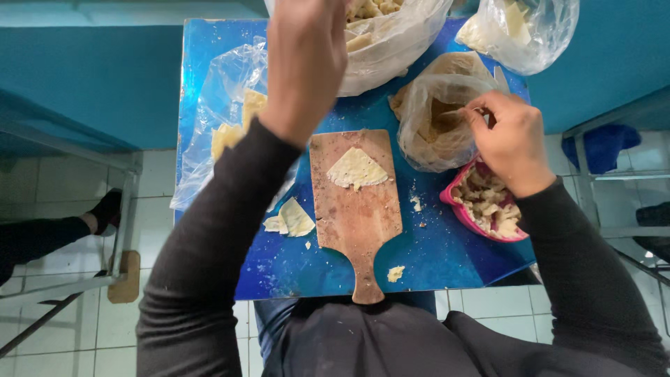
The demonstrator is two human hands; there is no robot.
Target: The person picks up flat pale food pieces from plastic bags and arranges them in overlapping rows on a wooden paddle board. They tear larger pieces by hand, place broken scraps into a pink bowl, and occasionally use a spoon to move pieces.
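Head view. A wooden board (356, 209) lay mid-table on the blue table (433, 262), bearing one folded dough wrapper (356, 169). Beyond the board, the left hand (306, 59) reached into a large clear bag (391, 49); whether its fingers were apart or closed could not be told. To the board's right, the right hand (509, 143) pinched its fingertips together at the mouth of a smaller bag (436, 122), above a pink bowl (460, 209) of filling (heaped near the rim). Likely hazards: the bowl overhung the table edge and a sleeve could tip it; loose wrappers (289, 220) left of the board could slide off.
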